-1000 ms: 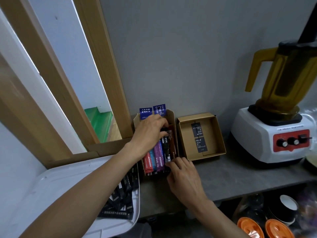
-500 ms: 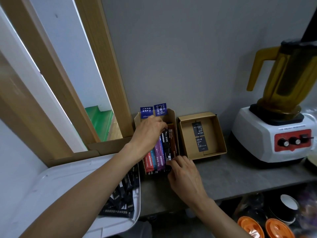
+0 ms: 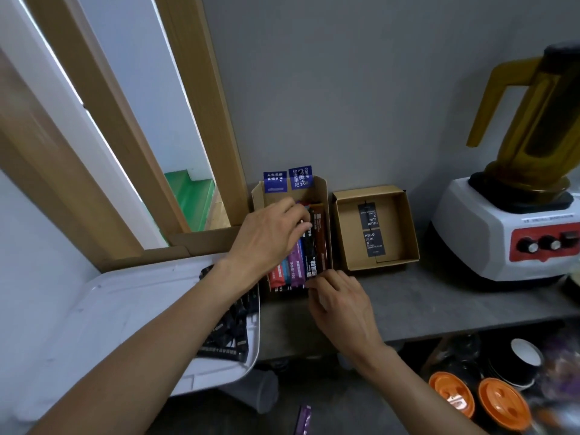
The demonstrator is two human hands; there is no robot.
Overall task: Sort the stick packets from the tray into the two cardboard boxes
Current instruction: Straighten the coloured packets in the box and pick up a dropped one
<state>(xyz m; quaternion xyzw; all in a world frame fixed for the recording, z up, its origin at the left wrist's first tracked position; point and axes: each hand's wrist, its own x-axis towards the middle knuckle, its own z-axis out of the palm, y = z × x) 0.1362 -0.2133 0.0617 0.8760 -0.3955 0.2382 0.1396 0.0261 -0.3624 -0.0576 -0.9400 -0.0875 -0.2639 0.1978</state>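
The left cardboard box (image 3: pixel 324 196) on the grey shelf holds a row of coloured stick packets (image 3: pixel 296 262): red, blue, purple, black and brown. My left hand (image 3: pixel 270 237) reaches into it, fingers curled round the top of a black packet (image 3: pixel 310 249). My right hand (image 3: pixel 339 296) pinches the lower end of that same packet at the box's near edge. The right cardboard box (image 3: pixel 408 221) holds only two black tags (image 3: pixel 370 233). A white tray (image 3: pixel 125 309) at lower left carries several black stick packets (image 3: pixel 229 334), partly hidden by my left forearm.
A white blender (image 3: pixel 508 233) with a yellow jug stands at the right on the shelf (image 3: pixel 439 296). Below the shelf are orange lids (image 3: pixel 477 397) and a cup. A purple packet (image 3: pixel 303 419) lies on the floor. A wooden frame stands at the left.
My left hand has slid slightly toward the near end of the box along the black packet. My right hand has stayed at the packet's lower end.
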